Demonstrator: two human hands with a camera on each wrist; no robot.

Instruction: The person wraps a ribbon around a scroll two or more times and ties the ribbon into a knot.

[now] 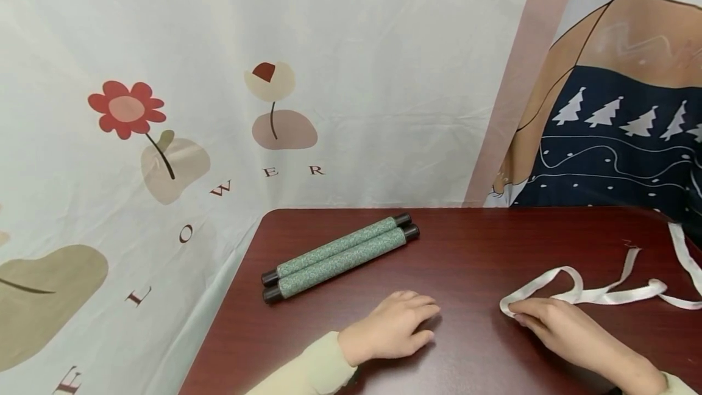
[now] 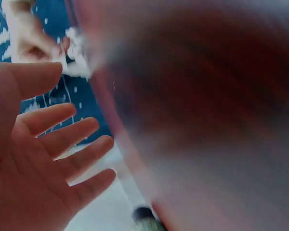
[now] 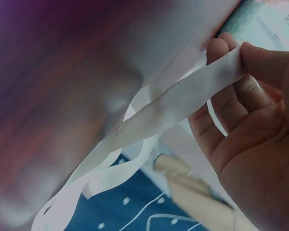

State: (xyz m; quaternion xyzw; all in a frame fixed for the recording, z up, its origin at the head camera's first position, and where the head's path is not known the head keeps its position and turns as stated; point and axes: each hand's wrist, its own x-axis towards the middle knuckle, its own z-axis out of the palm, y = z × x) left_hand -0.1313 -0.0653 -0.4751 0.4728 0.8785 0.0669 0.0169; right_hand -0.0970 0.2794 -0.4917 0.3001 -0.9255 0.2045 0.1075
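Observation:
A long white ribbon (image 1: 614, 295) lies in loose loops on the right side of the table. Its near end is pinched between thumb and fingers of my right hand (image 1: 570, 331); in the right wrist view the flat ribbon (image 3: 178, 103) runs from the fingertips down to the tabletop. My left hand (image 1: 392, 327) is palm down over the middle of the table, fingers spread and holding nothing. The left wrist view shows that palm (image 2: 43, 163) bare. Two green patterned rods with black ends (image 1: 342, 255) lie side by side beyond the left hand.
The dark red wooden table (image 1: 460, 255) ends at a printed curtain (image 1: 384, 108) with flowers, letters and a figure. Another stretch of white ribbon (image 1: 682, 255) reaches the table's far right edge.

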